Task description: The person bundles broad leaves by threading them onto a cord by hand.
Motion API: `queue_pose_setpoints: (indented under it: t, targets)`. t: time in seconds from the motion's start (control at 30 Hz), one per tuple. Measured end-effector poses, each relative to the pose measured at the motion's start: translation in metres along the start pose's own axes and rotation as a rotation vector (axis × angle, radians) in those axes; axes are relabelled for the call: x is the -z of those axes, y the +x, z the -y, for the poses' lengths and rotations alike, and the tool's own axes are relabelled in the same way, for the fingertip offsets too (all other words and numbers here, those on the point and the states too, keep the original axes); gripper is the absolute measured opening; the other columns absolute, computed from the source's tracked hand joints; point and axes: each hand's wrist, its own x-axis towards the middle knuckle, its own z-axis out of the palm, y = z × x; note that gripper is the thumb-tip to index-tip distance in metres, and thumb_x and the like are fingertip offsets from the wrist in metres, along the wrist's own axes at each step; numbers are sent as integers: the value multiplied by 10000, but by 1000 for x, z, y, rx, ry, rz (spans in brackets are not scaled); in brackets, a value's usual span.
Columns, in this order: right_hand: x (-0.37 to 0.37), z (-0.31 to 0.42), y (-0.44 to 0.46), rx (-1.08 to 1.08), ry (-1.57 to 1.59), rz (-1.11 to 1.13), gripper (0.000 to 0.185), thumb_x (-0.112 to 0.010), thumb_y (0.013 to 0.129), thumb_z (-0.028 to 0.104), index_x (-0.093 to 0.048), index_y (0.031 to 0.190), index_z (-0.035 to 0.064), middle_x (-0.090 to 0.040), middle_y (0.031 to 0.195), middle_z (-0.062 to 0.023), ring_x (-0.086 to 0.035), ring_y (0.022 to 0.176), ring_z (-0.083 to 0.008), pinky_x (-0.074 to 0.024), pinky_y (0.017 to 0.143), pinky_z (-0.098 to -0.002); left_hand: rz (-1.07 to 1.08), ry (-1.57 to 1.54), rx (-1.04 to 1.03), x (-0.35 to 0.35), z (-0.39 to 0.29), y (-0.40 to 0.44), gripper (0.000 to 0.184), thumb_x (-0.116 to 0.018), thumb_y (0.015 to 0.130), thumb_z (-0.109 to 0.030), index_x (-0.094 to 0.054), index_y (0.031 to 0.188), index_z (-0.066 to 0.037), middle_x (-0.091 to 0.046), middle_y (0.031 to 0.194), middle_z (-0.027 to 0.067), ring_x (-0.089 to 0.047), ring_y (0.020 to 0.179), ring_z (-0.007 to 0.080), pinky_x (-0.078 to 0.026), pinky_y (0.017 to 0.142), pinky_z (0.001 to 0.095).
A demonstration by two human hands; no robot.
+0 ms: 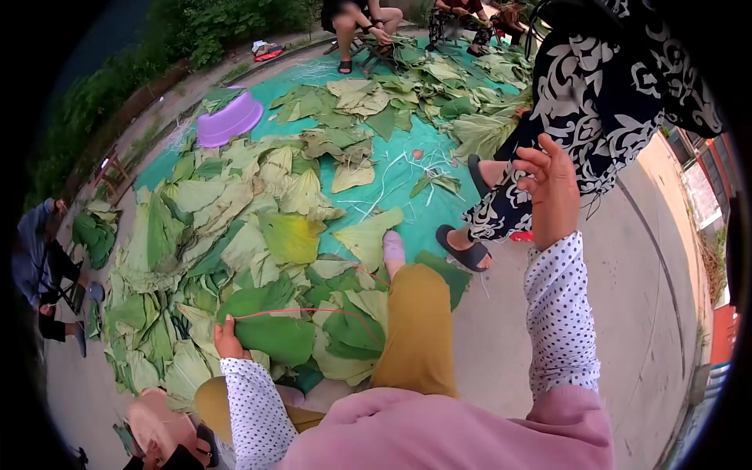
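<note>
My left hand (227, 338) is at the edge of a green lotus leaf (278, 338) above the pile, with the thumb on top and the other fingers mostly hidden. From near the thumb, a thin red string (301, 310) runs across this leaf and curves down over the green leaves beside my knee. Raised at the right, my right hand (552, 188) has bent fingers held apart, and I see nothing in it. Behind that hand is another person's dark patterned clothing (595, 102).
Lotus leaves (211, 196) cover much of the teal sheet (407, 168). A purple tub (229, 119) stands at the far left side, with a leaf over it. People sit at the back and left, and another stands close on the right in dark sandals (464, 249). White strips lie mid-sheet.
</note>
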Motion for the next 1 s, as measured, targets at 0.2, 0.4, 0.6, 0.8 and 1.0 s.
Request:
queue_pose_setpoints:
  t: [0.2, 0.4, 0.6, 0.8, 1.0]
  targets:
    - [-79, -59, -73, 24, -250, 700, 248, -569, 914, 204, -638, 1081, 35, -628, 971, -88, -593, 918, -181, -464, 821, -295, 93, 28, -166, -30, -26, -21, 103, -576, 902, -112, -547, 982, -54, -627, 917, 43, -593, 763, 124, -503, 673, 283]
    - [-189, -137, -208, -53, -285, 1281, 460, -548, 892, 245, -465, 1311, 74, -532, 1233, -203, -513, 1137, -355, -403, 974, -420, 111, 187, -335, -76, -76, -66, 86, -575, 900, -97, -561, 968, -46, -603, 863, 5, -540, 750, 81, -445, 684, 232]
    - [-221, -173, -258, -321, -25, 1132, 261, -548, 914, 202, -584, 1113, 37, -599, 904, -115, -604, 806, -199, -476, 727, -328, 130, 195, -369, -76, -84, -87, 112, -580, 898, -93, -575, 983, -20, -617, 882, 17, -541, 763, 83, -443, 696, 230]
    - [-216, -161, -242, -245, -201, 1044, 239, -507, 923, 317, -622, 986, 116, -623, 813, -142, -605, 774, -324, -463, 699, -416, 175, 407, -483, -66, -89, -95, 116, -558, 916, -116, -585, 957, -11, -601, 862, 15, -522, 769, 83, -430, 710, 226]
    - [-208, -149, -241, -229, -255, 1067, 235, -522, 902, 317, -619, 981, 118, -634, 857, -139, -603, 853, -332, -456, 756, -433, 46, 901, -675, -58, -94, -111, 292, -573, 898, -244, -583, 1041, 11, -617, 921, 107, -543, 829, 233, -447, 761, 339]
